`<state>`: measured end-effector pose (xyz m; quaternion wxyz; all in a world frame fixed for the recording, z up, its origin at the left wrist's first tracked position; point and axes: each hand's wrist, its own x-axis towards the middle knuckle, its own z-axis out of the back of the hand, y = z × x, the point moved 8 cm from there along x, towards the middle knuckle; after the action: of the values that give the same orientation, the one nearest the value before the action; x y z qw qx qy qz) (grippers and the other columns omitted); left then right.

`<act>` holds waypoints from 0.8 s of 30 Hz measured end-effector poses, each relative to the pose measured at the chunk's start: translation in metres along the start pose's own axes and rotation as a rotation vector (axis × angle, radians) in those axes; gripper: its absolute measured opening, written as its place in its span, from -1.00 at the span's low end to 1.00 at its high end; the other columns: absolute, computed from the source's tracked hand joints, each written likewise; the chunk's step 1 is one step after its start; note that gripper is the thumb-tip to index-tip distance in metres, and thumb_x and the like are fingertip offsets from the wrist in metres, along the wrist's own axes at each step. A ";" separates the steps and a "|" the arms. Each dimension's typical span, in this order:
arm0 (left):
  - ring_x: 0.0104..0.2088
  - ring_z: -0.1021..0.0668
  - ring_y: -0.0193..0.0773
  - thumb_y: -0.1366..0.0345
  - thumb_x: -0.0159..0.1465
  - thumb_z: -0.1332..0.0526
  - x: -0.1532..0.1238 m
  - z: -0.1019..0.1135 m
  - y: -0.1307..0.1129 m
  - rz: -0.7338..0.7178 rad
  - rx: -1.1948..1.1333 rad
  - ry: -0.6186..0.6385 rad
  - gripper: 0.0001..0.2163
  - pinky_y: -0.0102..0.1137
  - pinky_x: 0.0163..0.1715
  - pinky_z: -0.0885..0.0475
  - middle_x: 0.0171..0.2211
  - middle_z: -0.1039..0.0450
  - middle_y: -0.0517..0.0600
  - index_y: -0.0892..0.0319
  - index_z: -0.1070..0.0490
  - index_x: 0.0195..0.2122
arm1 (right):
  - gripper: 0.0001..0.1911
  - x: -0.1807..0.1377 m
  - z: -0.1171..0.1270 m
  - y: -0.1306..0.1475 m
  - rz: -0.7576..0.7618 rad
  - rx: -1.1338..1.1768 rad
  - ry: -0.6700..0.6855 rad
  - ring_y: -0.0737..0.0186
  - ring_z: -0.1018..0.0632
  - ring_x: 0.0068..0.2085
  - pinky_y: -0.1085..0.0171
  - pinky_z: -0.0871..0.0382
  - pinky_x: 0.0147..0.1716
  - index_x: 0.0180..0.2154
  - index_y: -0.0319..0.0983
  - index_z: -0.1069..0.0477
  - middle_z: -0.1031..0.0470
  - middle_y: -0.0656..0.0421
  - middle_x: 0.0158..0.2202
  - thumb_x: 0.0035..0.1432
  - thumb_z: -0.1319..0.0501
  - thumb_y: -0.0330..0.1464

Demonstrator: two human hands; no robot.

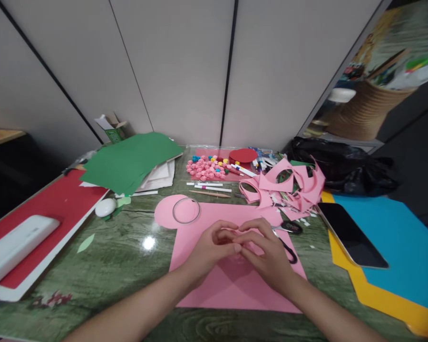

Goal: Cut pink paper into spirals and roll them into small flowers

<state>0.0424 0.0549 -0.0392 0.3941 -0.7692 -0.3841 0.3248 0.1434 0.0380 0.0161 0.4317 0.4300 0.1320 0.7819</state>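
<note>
My left hand (216,242) and my right hand (266,249) meet over a large pink paper sheet (207,289), fingers curled and fingertips touching. Some pink shows between the fingers, but whether it is a held piece or the sheet behind, I cannot tell. Beside my right hand lie scissors (291,227) with black handles, partly hidden by that hand. A metal ring (173,213) rests at the sheet's upper left, overlapping pink paper rounds (164,211).
Behind are pink paper offcuts (276,180), a clear tray (196,176) of small coloured balls, white pens (209,187) and a wooden stick (210,194). Green paper (131,159) and a white oval object (106,207) lie left; a phone (355,235) sits on blue paper (406,247) right.
</note>
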 end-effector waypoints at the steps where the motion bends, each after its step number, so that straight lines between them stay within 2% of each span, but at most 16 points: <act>1: -0.41 -0.49 -0.33 0.43 0.02 -0.33 0.000 0.000 0.001 0.005 0.001 0.002 -0.69 -0.38 -0.34 -0.38 -0.44 -0.43 -0.06 0.23 -0.30 -0.21 | -0.95 0.000 0.000 -0.001 -0.005 0.001 -0.005 0.18 -0.39 -0.20 0.19 -0.29 -0.25 -0.40 -0.16 -0.41 -0.37 0.14 -0.29 0.09 -0.23 -0.42; 10: -0.47 -0.48 -0.37 0.44 0.03 -0.32 0.001 0.000 0.005 0.000 0.022 0.006 -0.68 -0.42 -0.39 -0.36 -0.43 -0.44 -0.07 0.22 -0.29 -0.19 | -0.88 0.000 -0.003 -0.005 -0.067 0.019 0.029 0.17 -0.38 -0.21 0.18 -0.26 -0.23 -0.46 -0.18 -0.34 -0.33 0.15 -0.29 0.02 -0.25 -0.49; 17: -0.43 -0.46 -0.36 0.43 0.06 -0.29 0.001 0.006 0.000 -0.028 0.026 -0.014 -0.71 -0.43 -0.39 -0.34 -0.44 -0.41 -0.06 0.22 -0.31 -0.19 | -0.85 -0.001 -0.004 -0.002 -0.049 0.048 0.101 0.18 -0.36 -0.13 0.18 -0.29 -0.18 -0.28 -0.12 -0.41 -0.32 0.13 -0.22 0.12 -0.17 -0.48; 24: -0.39 -0.47 -0.35 0.45 0.05 -0.28 0.006 0.008 -0.003 -0.055 0.077 0.009 -0.73 -0.42 -0.34 -0.35 -0.42 -0.39 -0.07 0.21 -0.32 -0.21 | -0.70 -0.004 -0.010 0.002 0.066 0.009 0.120 0.19 -0.37 -0.11 0.18 -0.32 -0.18 -0.10 -0.09 -0.39 -0.35 0.11 -0.17 0.17 -0.10 -0.52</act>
<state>0.0378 0.0637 -0.0420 0.4341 -0.7439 -0.3905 0.3250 0.1355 0.0354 0.0089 0.3950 0.3882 0.1467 0.8196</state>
